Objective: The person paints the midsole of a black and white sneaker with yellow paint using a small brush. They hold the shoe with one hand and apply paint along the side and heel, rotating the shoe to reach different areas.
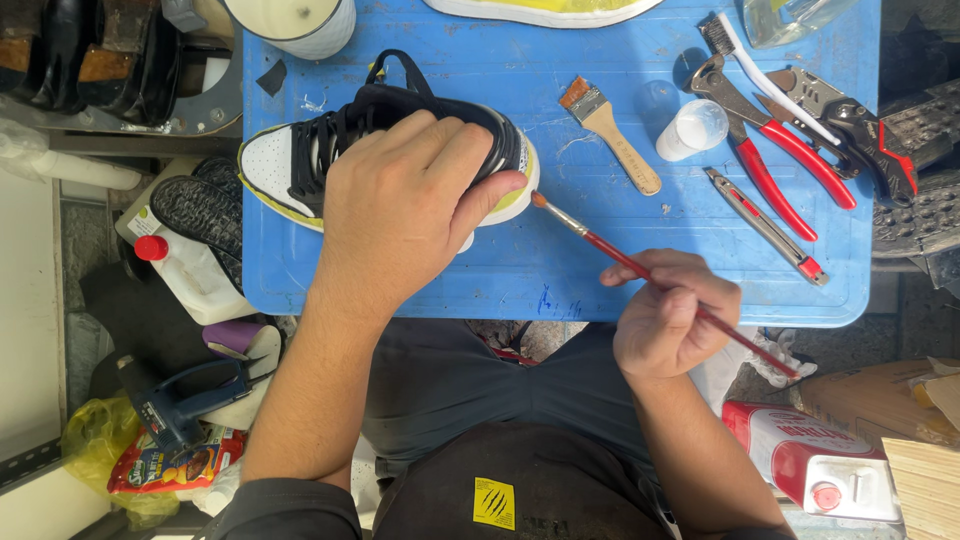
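Black-and-white leather sneaker with yellow-edged sole point(300, 160) lying on scratched blue plastic table point(560, 270), pinned under left hand point(400, 215), fingers clamped over collar and heel. Right hand point(665, 320) pinching thin red-handled paintbrush point(640, 270); bristle tip touching sole edge at heel. Work along heel seam apparently under way, extent of coating impossible to judge (palm hides most of it). Laces in place, toe box clean. Flat wooden-handled brush point(610, 135), red-handled pliers point(770, 140), small white bottle point(692, 130) lying idle nearby.
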